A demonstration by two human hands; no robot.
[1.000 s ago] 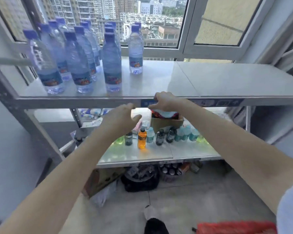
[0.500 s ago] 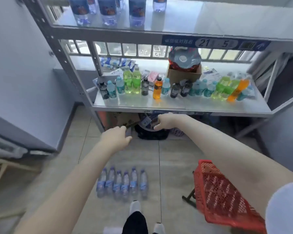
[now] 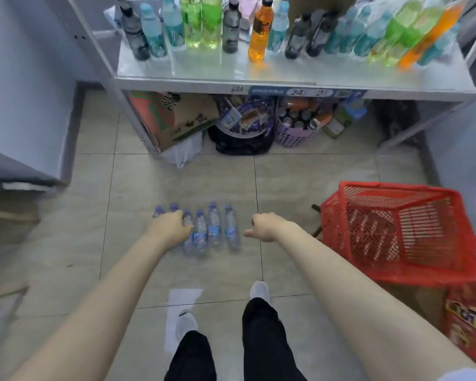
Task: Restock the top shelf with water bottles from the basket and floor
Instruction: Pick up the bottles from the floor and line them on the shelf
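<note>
Water bottles [image 3: 208, 229] lie in a row on the tile floor [image 3: 300, 174], right in front of my feet. My left hand [image 3: 171, 229] is over the row's left end w/ fingers curled, can't tell if it's gripping one. Right hand [image 3: 267, 226] is loosely open, holding nothing, btw the bottles and the red basket [image 3: 396, 232].

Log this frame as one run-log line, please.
phase: reaching down | left hand: over left end of floor bottle row, grasp unclear | right hand: empty, beside row | red basket: looks empty
</note>
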